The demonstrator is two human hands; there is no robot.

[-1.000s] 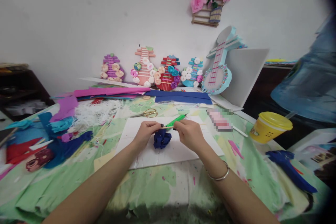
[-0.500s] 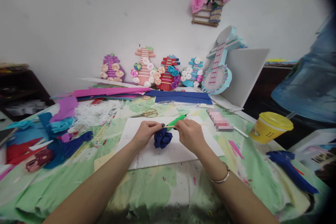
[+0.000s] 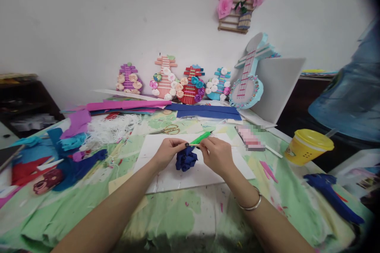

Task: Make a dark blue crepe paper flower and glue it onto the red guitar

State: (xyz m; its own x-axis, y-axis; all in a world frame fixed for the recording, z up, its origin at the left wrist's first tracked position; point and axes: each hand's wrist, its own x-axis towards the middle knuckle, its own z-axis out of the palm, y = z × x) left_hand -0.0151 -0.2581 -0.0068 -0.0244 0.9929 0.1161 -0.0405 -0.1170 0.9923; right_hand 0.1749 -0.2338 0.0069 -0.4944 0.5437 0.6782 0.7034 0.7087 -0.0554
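Note:
A bunched piece of dark blue paper (image 3: 186,159), folded like a petalled flower, hangs just below my fingertips. My left hand (image 3: 170,152) is closed, pinching the paper's upper edge against a thin pale stick (image 3: 194,144). On the other side my right hand (image 3: 218,153) is closed too, thumb and fingers pinching the stick. Behind the fingers lies a bright green pen-like tool (image 3: 200,138) with a dark tip. Under both hands is a white board (image 3: 166,184). My fingers hide part of the stick and the top of the paper.
Gold-handled scissors (image 3: 170,129) lie beyond the board. White string (image 3: 111,128) and coloured scraps (image 3: 75,122) pile up at left. At right are a phone (image 3: 251,138), a yellow lidded cup (image 3: 308,146) and a blue glue gun (image 3: 332,195). Decorated paper instruments (image 3: 191,87) lean on the wall.
The blue paper has turned slightly and shows its folds differently. Both hands keep their pinch on the paper and stick. The whole view has shifted a little.

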